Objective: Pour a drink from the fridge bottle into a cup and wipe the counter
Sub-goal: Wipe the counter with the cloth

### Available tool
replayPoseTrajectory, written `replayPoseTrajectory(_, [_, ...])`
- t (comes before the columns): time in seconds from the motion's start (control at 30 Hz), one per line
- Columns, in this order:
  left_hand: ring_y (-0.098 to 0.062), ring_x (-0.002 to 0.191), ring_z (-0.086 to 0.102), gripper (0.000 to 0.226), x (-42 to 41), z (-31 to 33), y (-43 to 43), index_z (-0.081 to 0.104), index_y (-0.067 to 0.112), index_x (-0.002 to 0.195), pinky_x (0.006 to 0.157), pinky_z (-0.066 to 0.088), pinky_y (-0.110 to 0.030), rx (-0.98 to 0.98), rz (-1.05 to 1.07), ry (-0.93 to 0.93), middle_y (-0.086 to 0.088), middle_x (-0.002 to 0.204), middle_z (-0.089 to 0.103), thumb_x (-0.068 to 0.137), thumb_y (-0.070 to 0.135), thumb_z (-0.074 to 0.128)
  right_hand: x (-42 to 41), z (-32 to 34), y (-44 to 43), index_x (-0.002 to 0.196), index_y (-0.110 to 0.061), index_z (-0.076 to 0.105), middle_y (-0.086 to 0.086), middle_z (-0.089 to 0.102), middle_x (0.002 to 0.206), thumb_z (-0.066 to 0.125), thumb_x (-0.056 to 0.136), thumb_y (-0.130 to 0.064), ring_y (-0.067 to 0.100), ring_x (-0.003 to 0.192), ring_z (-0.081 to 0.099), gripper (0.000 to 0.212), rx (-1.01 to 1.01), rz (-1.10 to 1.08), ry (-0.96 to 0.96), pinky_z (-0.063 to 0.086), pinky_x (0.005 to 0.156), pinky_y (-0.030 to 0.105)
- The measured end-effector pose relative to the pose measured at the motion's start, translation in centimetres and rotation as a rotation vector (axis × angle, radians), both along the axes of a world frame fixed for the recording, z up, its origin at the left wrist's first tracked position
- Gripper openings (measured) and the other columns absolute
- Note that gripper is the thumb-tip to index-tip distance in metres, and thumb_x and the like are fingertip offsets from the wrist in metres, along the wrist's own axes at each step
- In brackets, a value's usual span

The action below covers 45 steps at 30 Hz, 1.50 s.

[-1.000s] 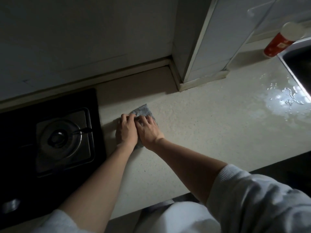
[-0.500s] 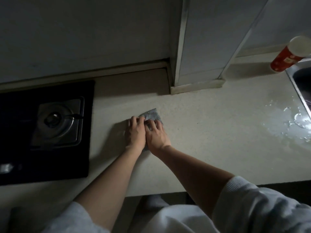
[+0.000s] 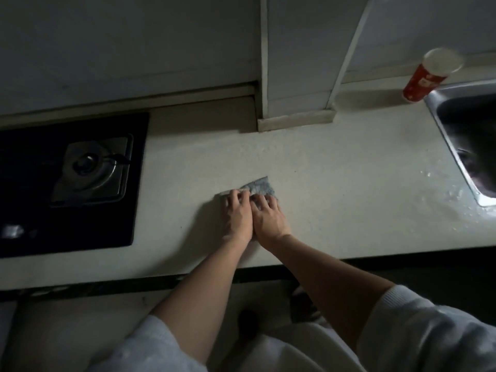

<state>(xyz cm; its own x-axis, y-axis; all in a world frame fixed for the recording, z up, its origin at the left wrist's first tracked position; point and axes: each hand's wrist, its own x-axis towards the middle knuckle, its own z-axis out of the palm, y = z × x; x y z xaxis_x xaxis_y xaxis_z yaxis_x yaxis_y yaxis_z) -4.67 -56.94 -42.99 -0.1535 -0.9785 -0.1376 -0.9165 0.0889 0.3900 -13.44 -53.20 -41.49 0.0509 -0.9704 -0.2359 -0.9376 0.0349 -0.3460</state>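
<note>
A grey cloth (image 3: 259, 186) lies flat on the pale counter (image 3: 335, 189), about midway along it. My left hand (image 3: 237, 213) and my right hand (image 3: 269, 216) lie side by side on the cloth and press it down with spread fingers. Most of the cloth is hidden under them; only its far corner shows. A red paper cup (image 3: 426, 76) stands upright at the back right, beside the sink. No bottle is in view.
A black gas hob (image 3: 80, 173) fills the counter's left end. A steel sink (image 3: 467, 135) cuts into the right end, with a wet patch (image 3: 445, 191) of droplets beside it. A white cabinet corner (image 3: 295, 114) juts out at the back.
Both hands have slid the cloth to the right along the counter, away from the hob's edge and a little nearer the front. The camera view has shifted too.
</note>
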Motion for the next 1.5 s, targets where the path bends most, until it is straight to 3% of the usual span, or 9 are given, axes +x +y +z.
replayPoseTrajectory(0.13, [-0.036, 0.119, 0.051, 0.037, 1.6, -0.1, 2.3, 0.050, 0.015, 0.134, 0.102, 0.038, -0.044, 0.050, -0.044, 0.062, -0.015, 0.139, 0.040, 0.097, 0.010, 0.045, 1.9, 0.3, 2.4, 0.152, -0.016, 0.027, 0.009, 0.026, 0.156, 0.058, 0.091, -0.027, 0.037, 0.145, 0.017, 0.069, 0.036, -0.015, 0.020, 0.019, 0.120, 0.045])
replayPoseTrajectory(0.3, [-0.036, 0.122, 0.048, 0.037, 5.2, -0.1, 4.0, 0.050, 0.009, 0.133, 0.104, 0.039, -0.041, 0.067, -0.060, 0.124, -0.019, 0.142, 0.035, 0.097, 0.005, 0.046, 4.8, -1.6, 2.6, 0.151, -0.016, 0.030, 0.007, 0.028, 0.158, 0.050, 0.091, -0.026, 0.036, 0.148, 0.013, 0.064, 0.103, 0.152, 0.051, 0.015, 0.120, 0.049])
replayPoseTrajectory(0.53, [-0.034, 0.127, 0.045, 0.045, 5.5, 0.0, 3.5, 0.044, 0.014, 0.143, 0.107, 0.036, -0.036, 0.115, -0.026, 0.092, -0.015, 0.151, 0.028, 0.099, 0.007, 0.044, 4.6, -1.0, 3.2, 0.155, -0.019, 0.018, 0.008, 0.015, 0.162, 0.046, 0.098, -0.024, 0.037, 0.150, -0.001, 0.064, 0.052, 0.119, -0.028, 0.011, 0.122, 0.046])
replayPoseTrajectory(0.77, [-0.031, 0.125, 0.046, 0.039, 0.1, -0.6, 2.7, 0.054, 0.018, 0.136, 0.107, 0.037, -0.035, 0.087, -0.088, 0.118, -0.012, 0.139, 0.038, 0.098, 0.010, 0.049, -0.6, -1.3, 3.4, 0.156, -0.021, 0.019, 0.008, 0.009, 0.164, 0.041, 0.102, -0.028, 0.037, 0.150, -0.004, 0.059, 0.029, 0.029, -0.065, 0.007, 0.123, 0.043])
replayPoseTrajectory(0.9, [-0.026, 0.129, 0.042, 0.037, -6.1, -0.8, 3.0, 0.054, 0.021, 0.135, 0.099, 0.026, -0.015, 0.107, -0.090, 0.176, -0.007, 0.144, 0.036, 0.099, 0.014, 0.047, -6.2, -1.9, 3.9, 0.155, -0.021, 0.020, 0.008, 0.012, 0.163, 0.042, 0.100, -0.031, 0.036, 0.150, -0.002, 0.060, 0.022, -0.017, -0.017, 0.008, 0.123, 0.044])
replayPoseTrajectory(0.97, [-0.024, 0.130, 0.041, 0.034, -9.1, -1.0, 3.0, 0.055, 0.025, 0.133, 0.095, 0.023, -0.012, 0.107, -0.113, 0.179, -0.005, 0.145, 0.036, 0.101, 0.019, 0.046, -9.0, -2.3, 4.2, 0.155, -0.022, 0.021, 0.008, 0.013, 0.163, 0.042, 0.100, -0.033, 0.036, 0.150, 0.000, 0.060, 0.026, -0.044, 0.021, 0.010, 0.123, 0.044])
replayPoseTrajectory(1.07, [-0.029, 0.132, 0.038, 0.036, -12.2, -1.0, 3.1, 0.053, 0.023, 0.135, 0.111, 0.031, -0.032, 0.119, -0.139, 0.166, -0.008, 0.145, 0.032, 0.099, 0.019, 0.046, -12.0, -2.6, 4.3, 0.154, -0.023, 0.021, 0.007, 0.015, 0.163, 0.043, 0.098, -0.034, 0.035, 0.151, 0.005, 0.061, 0.035, -0.047, 0.037, 0.014, 0.122, 0.045])
replayPoseTrajectory(1.13, [-0.032, 0.132, 0.038, 0.039, -12.7, -1.1, 3.3, 0.051, 0.022, 0.135, 0.109, 0.038, -0.044, 0.118, -0.144, 0.140, -0.011, 0.145, 0.031, 0.097, 0.016, 0.050, -12.6, -2.5, 4.4, 0.154, -0.025, 0.021, 0.006, 0.017, 0.162, 0.045, 0.097, -0.034, 0.033, 0.151, 0.006, 0.062, 0.033, -0.017, 0.059, 0.017, 0.121, 0.045])
replayPoseTrajectory(1.5, [-0.029, 0.127, 0.042, 0.040, -2.4, -0.4, 2.1, 0.053, 0.021, 0.132, 0.104, 0.042, -0.044, 0.099, -0.172, 0.133, -0.009, 0.140, 0.035, 0.094, 0.010, 0.049, -2.5, 0.5, 3.8, 0.151, -0.030, 0.032, -0.001, 0.026, 0.158, 0.055, 0.094, -0.036, 0.040, 0.144, 0.020, 0.061, 0.062, -0.010, 0.099, 0.025, 0.117, 0.047])
